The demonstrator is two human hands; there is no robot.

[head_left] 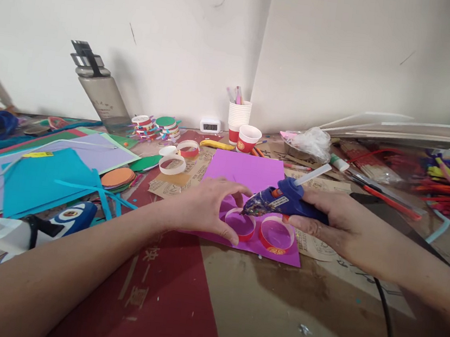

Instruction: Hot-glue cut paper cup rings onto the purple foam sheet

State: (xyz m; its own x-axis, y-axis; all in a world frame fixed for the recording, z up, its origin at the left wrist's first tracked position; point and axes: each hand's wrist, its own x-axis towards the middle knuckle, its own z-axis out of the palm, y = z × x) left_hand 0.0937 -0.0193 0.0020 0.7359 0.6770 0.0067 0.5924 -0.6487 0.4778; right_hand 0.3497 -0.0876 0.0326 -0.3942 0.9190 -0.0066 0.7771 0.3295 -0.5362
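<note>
My right hand (337,220) grips a blue hot glue gun (298,202) with a clear glue stick (313,175) standing out of its back. The gun's nozzle is over the rim of a red-and-white ring (243,234), which looks cut from a paper cup. My left hand (204,204) curves round that ring's left side, thumb in front and fingers behind. A second such ring (274,250) stands just right of it. Both rest on a purple sheet (245,168). Whether glue is on the rim, I cannot make out.
Behind are more cut rings (172,165), stacked paper cups (238,118), a single cup (249,137) and a small clock (210,126). Teal sheets (42,184) and a bottle (103,90) lie left. A black cord (386,325) runs at right, near a red-handled cutter (393,203).
</note>
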